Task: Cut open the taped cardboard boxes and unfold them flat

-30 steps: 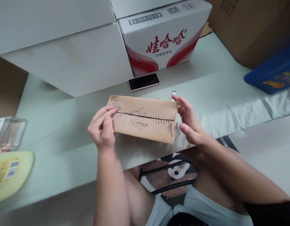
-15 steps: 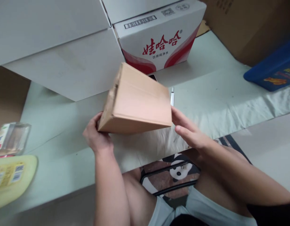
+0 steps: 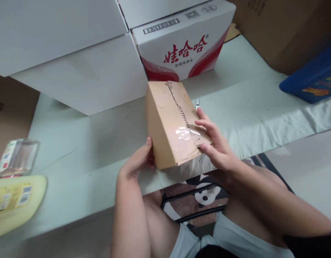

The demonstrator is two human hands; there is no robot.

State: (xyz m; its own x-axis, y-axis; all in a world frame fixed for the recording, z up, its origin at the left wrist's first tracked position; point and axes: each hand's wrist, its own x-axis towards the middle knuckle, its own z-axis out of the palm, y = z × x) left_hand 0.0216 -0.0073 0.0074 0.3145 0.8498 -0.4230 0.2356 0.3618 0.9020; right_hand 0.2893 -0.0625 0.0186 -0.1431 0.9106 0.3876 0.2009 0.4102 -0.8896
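Observation:
A brown cardboard box (image 3: 168, 118) is held tilted above the table's front part. Its upturned face carries a dark perforated line and shiny clear tape (image 3: 184, 133) near the closest edge. My left hand (image 3: 138, 157) grips the left side, thumb up along the wall and fingers partly hidden behind and beneath. On the right, my right hand (image 3: 217, 145) holds the near right part of the box, its thumb at the corner and its fingers a little apart over the edge. Just beyond those fingers lies a slim silvery tool (image 3: 198, 103), mostly hidden.
White cartons (image 3: 82, 75) and a red-and-white water carton (image 3: 181, 53) stand behind the box. At left are a clear bottle (image 3: 24, 157) and a yellow bottle (image 3: 17, 200); a blue container (image 3: 310, 79) is at right. The table's cloth edge (image 3: 262, 143) runs in front.
The box has been turned, so its taped, perforated face now points up instead of a plain side. My left hand has moved right with it; my right hand has come further over its edge.

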